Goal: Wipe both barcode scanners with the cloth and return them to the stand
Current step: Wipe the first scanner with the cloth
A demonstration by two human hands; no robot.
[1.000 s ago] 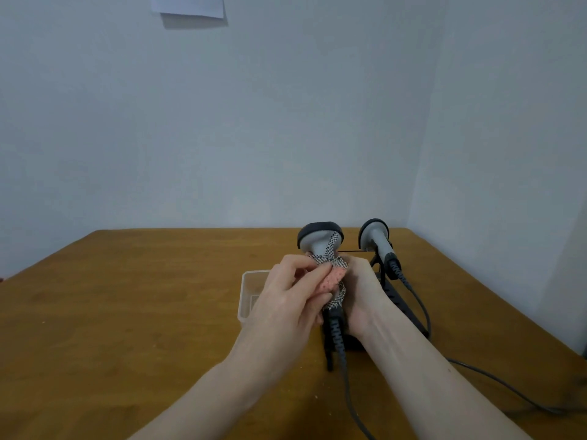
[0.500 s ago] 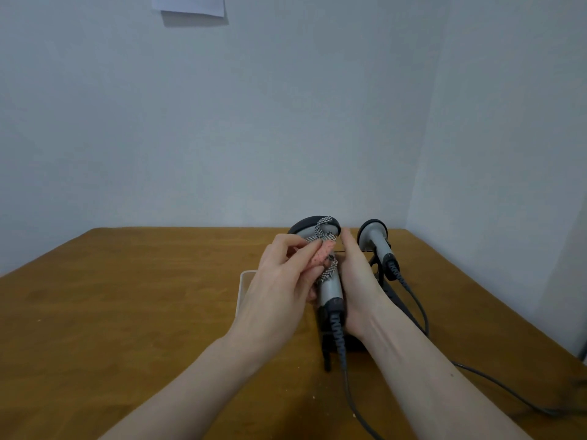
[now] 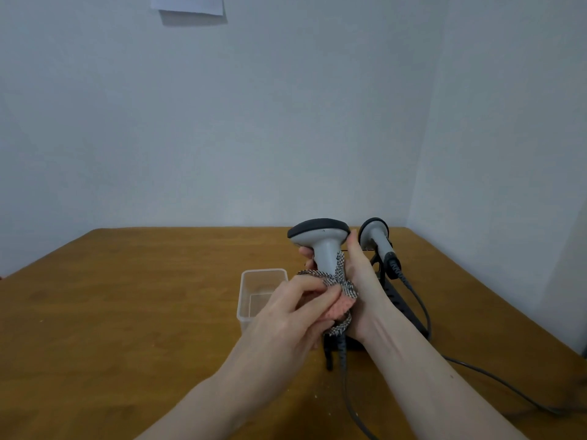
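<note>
Right of centre, above the brown wooden tabletop point(image 3: 127, 312): grey handheld barcode scanner with a black-rimmed head point(image 3: 320, 239), upright, handle gripped in the right hand point(image 3: 362, 281). Left hand point(image 3: 295, 315) closed on a checked black-and-white cloth with a pink side point(image 3: 341, 296), pressed against the lower handle. Just right, second grey scanner point(image 3: 376, 236) seated in the black stand point(image 3: 397, 296). Left of the hands, clear plastic tub point(image 3: 254, 293).
</note>
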